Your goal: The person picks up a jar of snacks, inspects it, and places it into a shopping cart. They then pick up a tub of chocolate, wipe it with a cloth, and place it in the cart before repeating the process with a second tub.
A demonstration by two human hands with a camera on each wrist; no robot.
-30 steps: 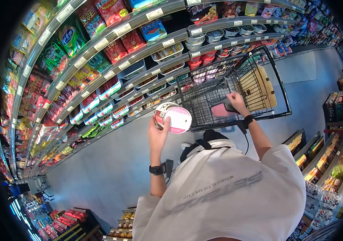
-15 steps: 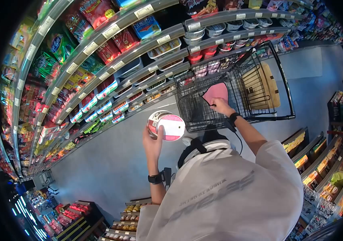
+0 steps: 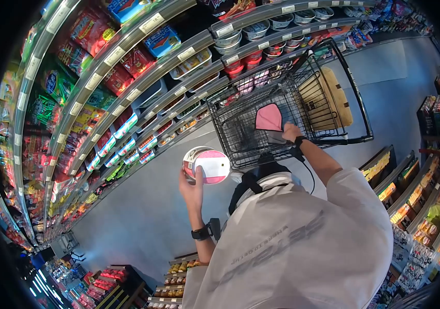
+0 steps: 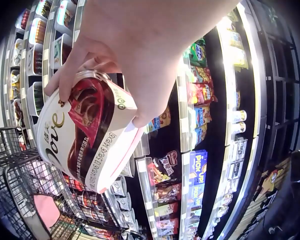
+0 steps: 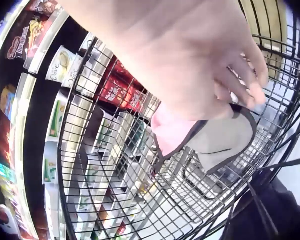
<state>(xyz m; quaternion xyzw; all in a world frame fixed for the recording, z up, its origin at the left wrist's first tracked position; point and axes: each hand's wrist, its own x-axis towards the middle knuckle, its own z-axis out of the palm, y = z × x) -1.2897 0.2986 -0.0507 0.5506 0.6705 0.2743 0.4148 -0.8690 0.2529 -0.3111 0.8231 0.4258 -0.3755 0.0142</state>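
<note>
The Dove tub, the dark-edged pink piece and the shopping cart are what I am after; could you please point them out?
Dove tub (image 4: pixel 89 131): left wrist view, on its printed side.
Dark-edged pink piece (image 3: pixel 269 118): head view, on its pink face.
Shopping cart (image 3: pixel 351 78): head view, on its handle bar.

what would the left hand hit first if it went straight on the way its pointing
Beyond the tub it holds, the left hand would probably meet the lower shelves ahead, though depth is unclear.

Wearer's in an off-white short-sleeved T-shirt (image 3: pixel 307 221), grey lettering (image 3: pixel 269 252). Black wristbands (image 3: pixel 200 234), boxy left module (image 3: pixel 213 228), black right-side cable (image 3: pixel 311 172).
</note>
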